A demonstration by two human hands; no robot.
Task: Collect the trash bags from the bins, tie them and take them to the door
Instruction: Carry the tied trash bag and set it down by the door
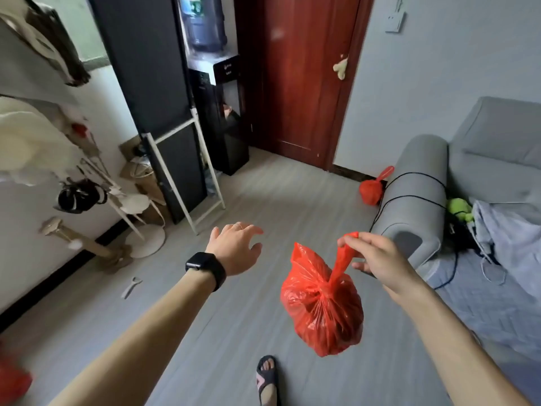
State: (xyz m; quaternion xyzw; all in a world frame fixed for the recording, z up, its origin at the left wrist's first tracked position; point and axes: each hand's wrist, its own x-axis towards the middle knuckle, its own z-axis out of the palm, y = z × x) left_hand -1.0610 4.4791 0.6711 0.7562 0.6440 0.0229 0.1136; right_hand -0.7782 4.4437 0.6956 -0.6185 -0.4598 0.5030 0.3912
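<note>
A full red trash bag [322, 303] with a tied neck hangs in the air over the grey floor. My right hand [377, 259] pinches the twisted top of that bag. My left hand [237, 247] is stretched forward beside it, fingers spread and holding nothing, with a black watch on the wrist. A second tied red trash bag [371, 190] lies on the floor by the wall, to the right of the dark red door [295, 77]. A scrap of red plastic [13, 382] shows at the bottom left edge.
A grey sofa [415, 200] with a black cable over its arm stands on the right. A black water dispenser [222, 118] and a tall black cabinet [152, 92] flank the door's left side. A white rack [187, 171] and wall-hung items line the left wall. My sandalled foot [267, 376] is below.
</note>
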